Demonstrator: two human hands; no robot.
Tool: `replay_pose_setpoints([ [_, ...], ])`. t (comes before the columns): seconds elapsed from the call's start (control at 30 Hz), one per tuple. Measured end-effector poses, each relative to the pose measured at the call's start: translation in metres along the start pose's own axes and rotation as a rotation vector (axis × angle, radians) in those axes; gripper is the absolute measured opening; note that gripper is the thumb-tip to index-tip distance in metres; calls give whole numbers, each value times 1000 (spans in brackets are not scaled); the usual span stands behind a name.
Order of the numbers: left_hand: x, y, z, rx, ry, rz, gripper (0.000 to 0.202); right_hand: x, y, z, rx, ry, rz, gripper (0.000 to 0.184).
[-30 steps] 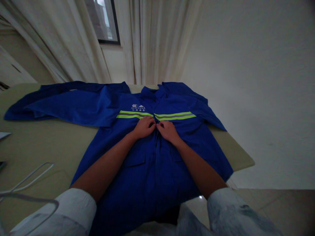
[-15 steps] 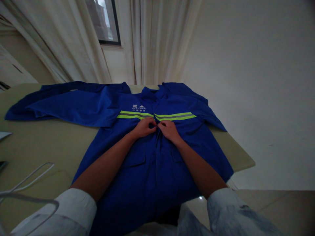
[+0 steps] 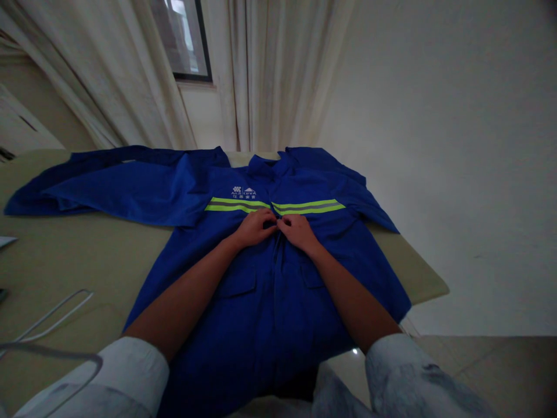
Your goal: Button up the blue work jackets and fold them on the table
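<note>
A blue work jacket (image 3: pixel 243 290) with yellow-green reflective stripes and a white chest logo lies front up on a beige table (image 3: pixel 78 255). Its left sleeve stretches out to the far left. My left hand (image 3: pixel 255 226) and my right hand (image 3: pixel 297 230) meet at the jacket's centre front, just below the stripes. Both hands are closed, with the fingers pinching the front placket edges. What sits between the fingertips is too small to make out.
White wire hangers (image 3: pixel 47 325) lie at the table's near left edge. Cream curtains (image 3: pixel 243 75) and a dark window (image 3: pixel 183 40) stand behind the table. A plain wall (image 3: pixel 456 145) and tiled floor (image 3: pixel 500 360) are on the right, past the table's right edge.
Both hands stay at the same spot on the jacket front; the fingers shift only slightly. The view has drifted a little.
</note>
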State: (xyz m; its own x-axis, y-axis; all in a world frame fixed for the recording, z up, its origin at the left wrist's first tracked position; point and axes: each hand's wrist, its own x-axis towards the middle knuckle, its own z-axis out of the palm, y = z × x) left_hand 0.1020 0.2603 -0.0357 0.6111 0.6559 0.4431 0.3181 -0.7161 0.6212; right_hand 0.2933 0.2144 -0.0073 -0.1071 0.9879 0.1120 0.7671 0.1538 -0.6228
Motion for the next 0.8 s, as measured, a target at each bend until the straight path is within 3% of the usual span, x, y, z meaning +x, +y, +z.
replay_pose_setpoints([
  [0.17,1,-2,-2,-131,-9,-10,11,-3,-1,1,-2,53,28,24],
  [0.33,0,2,-1,-83,1,-47,11,-3,-1,3,23,86,5,12],
  [0.57,-2,5,1,-159,26,-185,19,-3,2,3,29,49,-9,30],
  [0.8,0,6,-1,16,55,-108,17,-2,1,4,63,80,-11,25],
])
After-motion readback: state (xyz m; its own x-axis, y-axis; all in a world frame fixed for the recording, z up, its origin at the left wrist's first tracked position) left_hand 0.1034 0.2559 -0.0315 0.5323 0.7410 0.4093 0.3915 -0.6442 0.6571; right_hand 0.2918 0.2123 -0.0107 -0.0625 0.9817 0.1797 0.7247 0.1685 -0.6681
